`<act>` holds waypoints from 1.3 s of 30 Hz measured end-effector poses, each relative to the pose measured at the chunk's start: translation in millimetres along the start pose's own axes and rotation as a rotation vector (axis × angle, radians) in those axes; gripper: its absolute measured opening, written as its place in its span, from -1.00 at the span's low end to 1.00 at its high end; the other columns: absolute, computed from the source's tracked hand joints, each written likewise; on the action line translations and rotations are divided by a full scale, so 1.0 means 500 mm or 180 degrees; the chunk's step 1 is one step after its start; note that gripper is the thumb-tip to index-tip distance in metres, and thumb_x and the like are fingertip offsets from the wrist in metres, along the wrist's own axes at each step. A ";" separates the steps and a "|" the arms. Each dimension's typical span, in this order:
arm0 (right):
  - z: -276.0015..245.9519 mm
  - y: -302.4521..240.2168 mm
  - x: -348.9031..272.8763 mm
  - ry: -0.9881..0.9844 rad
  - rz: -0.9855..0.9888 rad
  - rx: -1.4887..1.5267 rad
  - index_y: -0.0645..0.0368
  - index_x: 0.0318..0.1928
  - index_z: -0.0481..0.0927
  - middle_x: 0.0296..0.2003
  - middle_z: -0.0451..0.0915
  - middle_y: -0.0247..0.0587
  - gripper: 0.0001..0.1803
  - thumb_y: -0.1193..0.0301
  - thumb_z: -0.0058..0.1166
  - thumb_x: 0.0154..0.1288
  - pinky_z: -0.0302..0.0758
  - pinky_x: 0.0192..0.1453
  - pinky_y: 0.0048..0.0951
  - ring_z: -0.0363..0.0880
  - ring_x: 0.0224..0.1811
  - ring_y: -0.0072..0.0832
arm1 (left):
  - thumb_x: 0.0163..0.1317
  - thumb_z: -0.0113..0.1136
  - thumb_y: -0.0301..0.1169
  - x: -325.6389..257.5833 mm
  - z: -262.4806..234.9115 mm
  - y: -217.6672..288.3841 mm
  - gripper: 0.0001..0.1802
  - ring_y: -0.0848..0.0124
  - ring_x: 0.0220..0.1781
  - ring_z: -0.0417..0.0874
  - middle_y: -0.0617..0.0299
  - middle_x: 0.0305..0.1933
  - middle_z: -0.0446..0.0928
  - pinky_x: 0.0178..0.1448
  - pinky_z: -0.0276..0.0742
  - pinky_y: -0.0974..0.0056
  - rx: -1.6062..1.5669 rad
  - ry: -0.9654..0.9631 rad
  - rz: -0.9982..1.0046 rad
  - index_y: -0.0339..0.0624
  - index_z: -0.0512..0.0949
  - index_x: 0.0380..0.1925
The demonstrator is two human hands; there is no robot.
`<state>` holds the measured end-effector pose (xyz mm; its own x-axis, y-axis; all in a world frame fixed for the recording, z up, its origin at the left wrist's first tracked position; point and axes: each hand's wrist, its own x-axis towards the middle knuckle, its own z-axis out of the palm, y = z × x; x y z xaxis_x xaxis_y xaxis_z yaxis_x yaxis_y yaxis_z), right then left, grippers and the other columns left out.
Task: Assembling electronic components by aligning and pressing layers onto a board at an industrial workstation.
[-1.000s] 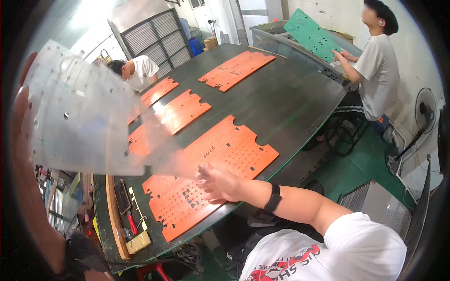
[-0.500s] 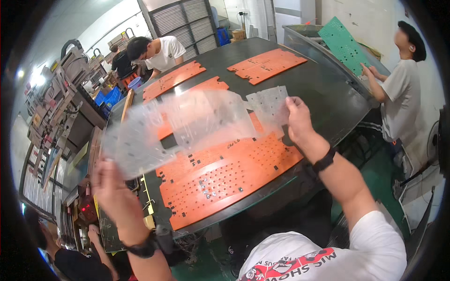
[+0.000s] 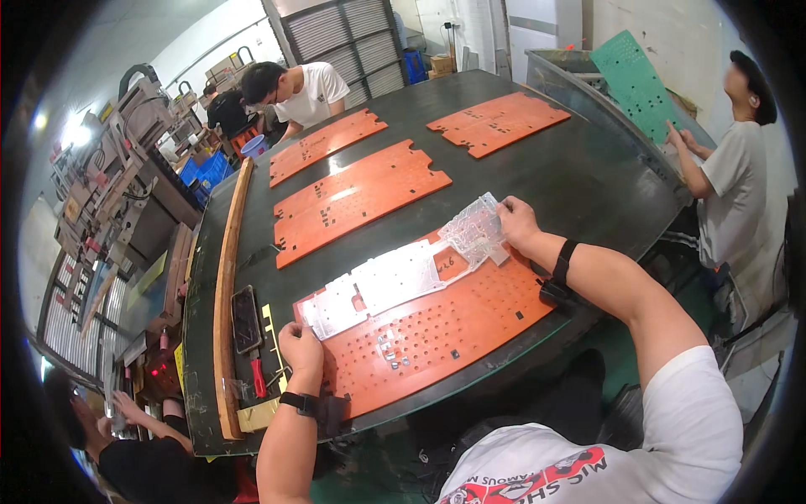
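Observation:
A thin translucent plastic sheet (image 3: 390, 281) with cut-out openings stretches between my two hands, over the far part of an orange perforated board (image 3: 470, 315) at the table's near edge. My left hand (image 3: 300, 349) has its fingers closed at the sheet's left end, by the board's left edge. At the other end, my right hand (image 3: 519, 220) pinches the sheet's far right corner. The sheet appears low over the board, its right end tilted up somewhat; whether it rests fully on it I cannot tell. Small dark and metallic pieces dot the board's surface.
More orange boards (image 3: 361, 197) lie farther back on the dark table (image 3: 537, 168). Along its left side are a wooden strip (image 3: 227, 294), a phone (image 3: 246, 319) and a red-handled tool (image 3: 259, 378). At right, a person holds a green board (image 3: 634, 80); others work at far side and left.
Both hands have lowered the sheet toward the near orange board. My left hand moved right and slightly down, and the sheet is now flatter and sharper in view.

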<state>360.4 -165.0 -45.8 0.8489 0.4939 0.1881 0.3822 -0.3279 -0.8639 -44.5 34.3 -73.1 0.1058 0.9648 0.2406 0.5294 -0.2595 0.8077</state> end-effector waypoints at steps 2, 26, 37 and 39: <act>0.003 0.007 0.000 0.0001 -0.0024 -0.0083 0.29 -0.29 0.53 -0.31 0.55 0.06 -0.73 0.31 -0.05 0.21 0.40 -0.08 -0.24 0.50 -0.20 -0.07 | 0.00 0.11 -0.50 0.000 0.004 -0.001 -0.87 0.26 -0.39 0.47 0.06 -0.44 0.48 -0.22 0.40 0.24 0.0109 0.0100 -0.0036 -0.40 0.45 -0.55; -0.029 -0.014 -0.009 -0.0236 -0.0041 -0.0657 0.24 -0.40 0.58 -0.27 0.51 0.07 -0.61 0.13 -0.03 0.24 0.39 -0.07 -0.20 0.46 -0.18 -0.05 | 0.11 0.08 -0.26 -0.052 -0.002 0.108 -0.43 -0.03 0.32 0.09 -0.17 0.24 0.17 0.32 0.01 -0.02 0.1613 -0.0403 0.0898 -0.46 0.30 0.04; 0.005 -0.001 -0.007 -0.0275 -0.0275 -0.0765 0.27 -0.37 0.54 -0.19 0.45 0.06 -0.83 0.39 0.01 0.16 0.38 0.01 -0.24 0.44 -0.12 -0.08 | 0.19 -0.05 0.02 -0.092 -0.006 0.170 -0.21 -0.08 0.41 -0.09 -0.25 0.33 0.01 0.33 -0.11 -0.16 0.2584 -0.1534 0.1052 -0.50 0.16 0.18; 0.004 -0.005 -0.006 -0.0219 -0.0264 -0.0722 0.26 -0.36 0.52 -0.19 0.45 0.06 -0.84 0.40 0.01 0.15 0.38 0.00 -0.25 0.45 -0.12 -0.08 | 0.19 -0.04 0.02 -0.089 -0.004 0.168 -0.21 -0.08 0.41 -0.09 -0.25 0.33 0.02 0.33 -0.11 -0.16 0.2523 -0.1523 0.1043 -0.50 0.16 0.18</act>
<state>356.1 -164.2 -45.1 0.7873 0.5778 0.2152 0.5284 -0.4524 -0.7184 -6.4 -30.3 -14.9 0.5856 0.8106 0.0038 0.8061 -0.5828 0.1024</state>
